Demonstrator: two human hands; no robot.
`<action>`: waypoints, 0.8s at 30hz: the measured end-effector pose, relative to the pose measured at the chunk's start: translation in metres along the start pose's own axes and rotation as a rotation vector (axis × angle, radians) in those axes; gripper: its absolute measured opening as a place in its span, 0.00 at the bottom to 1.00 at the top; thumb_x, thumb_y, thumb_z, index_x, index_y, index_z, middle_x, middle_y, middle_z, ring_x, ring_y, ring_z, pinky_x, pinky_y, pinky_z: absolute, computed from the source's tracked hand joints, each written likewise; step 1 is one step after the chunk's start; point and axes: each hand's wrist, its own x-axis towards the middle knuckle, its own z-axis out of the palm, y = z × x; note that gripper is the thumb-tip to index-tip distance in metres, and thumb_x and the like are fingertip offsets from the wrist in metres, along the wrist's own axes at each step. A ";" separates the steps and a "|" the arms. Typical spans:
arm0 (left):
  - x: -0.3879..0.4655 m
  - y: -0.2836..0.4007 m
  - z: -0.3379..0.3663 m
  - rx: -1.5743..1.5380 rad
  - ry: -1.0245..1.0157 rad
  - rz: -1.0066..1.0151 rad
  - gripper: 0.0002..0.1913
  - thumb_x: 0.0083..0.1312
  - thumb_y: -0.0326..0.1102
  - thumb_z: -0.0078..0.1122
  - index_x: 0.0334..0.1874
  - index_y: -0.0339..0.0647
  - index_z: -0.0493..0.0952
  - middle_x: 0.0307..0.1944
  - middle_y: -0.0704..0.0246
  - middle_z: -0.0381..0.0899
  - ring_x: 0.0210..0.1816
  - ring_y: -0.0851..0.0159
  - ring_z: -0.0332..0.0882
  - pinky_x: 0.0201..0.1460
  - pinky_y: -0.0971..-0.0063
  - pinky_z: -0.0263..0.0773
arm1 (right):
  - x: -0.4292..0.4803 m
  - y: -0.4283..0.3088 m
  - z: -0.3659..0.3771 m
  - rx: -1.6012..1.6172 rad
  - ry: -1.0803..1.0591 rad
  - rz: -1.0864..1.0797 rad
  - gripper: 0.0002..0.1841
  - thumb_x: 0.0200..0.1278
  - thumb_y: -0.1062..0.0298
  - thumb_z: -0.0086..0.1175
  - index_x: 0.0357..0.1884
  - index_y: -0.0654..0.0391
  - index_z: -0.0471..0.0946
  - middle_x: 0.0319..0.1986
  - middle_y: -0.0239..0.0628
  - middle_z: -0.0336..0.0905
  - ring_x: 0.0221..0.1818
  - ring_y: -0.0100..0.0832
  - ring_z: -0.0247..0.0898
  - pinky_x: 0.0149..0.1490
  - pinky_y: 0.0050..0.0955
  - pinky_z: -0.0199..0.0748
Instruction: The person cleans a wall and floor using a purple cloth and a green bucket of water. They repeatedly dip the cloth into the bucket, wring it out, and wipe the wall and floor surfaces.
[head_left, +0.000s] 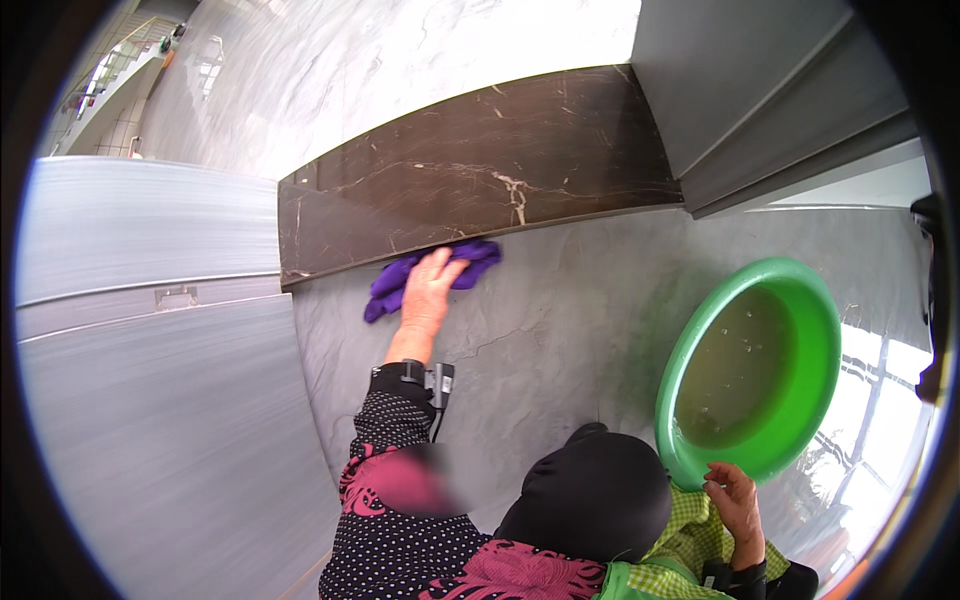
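My left hand (428, 295) presses a crumpled purple cloth (391, 286) on the grey marbled floor tile, against the edge of a dark brown marble threshold strip (480, 161). The fingers lie spread over the middle of the cloth. My right hand (735, 501) is at the lower right, near the rim of a green plastic basin (673, 360), with bent fingers and nothing seen in it. Cloudy water (739, 367) with a few bubbles lies in the basin. Whether the right hand touches the rim I cannot tell.
A grey door (165, 420) with a latch plate (176, 298) in its edge stands on the left. Grey door framing (757, 97) rises at the upper right. Beyond the threshold lies a pale, shiny floor (450, 52). My bent knee (592, 495) is beside the basin.
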 end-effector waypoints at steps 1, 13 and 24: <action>-0.016 -0.022 -0.001 0.017 0.006 -0.114 0.18 0.60 0.27 0.52 0.50 0.53 0.82 0.59 0.61 0.75 0.61 0.53 0.73 0.64 0.62 0.69 | 0.002 0.000 0.002 -0.023 -0.004 0.007 0.18 0.60 0.77 0.58 0.53 0.64 0.77 0.40 0.38 0.81 0.42 0.27 0.77 0.44 0.25 0.77; -0.085 -0.203 -0.045 -1.037 0.816 -1.495 0.34 0.72 0.36 0.52 0.77 0.57 0.47 0.73 0.60 0.57 0.68 0.53 0.64 0.65 0.60 0.66 | 0.005 -0.009 -0.001 -0.041 -0.015 -0.003 0.18 0.61 0.78 0.57 0.54 0.63 0.76 0.40 0.35 0.79 0.42 0.24 0.75 0.44 0.23 0.76; 0.000 -0.126 0.026 -0.983 0.859 -1.227 0.30 0.59 0.17 0.51 0.68 0.36 0.64 0.63 0.65 0.64 0.62 0.62 0.66 0.68 0.69 0.61 | 0.009 -0.002 -0.001 0.103 -0.115 0.024 0.19 0.63 0.76 0.59 0.56 0.64 0.75 0.42 0.35 0.77 0.44 0.24 0.73 0.45 0.22 0.75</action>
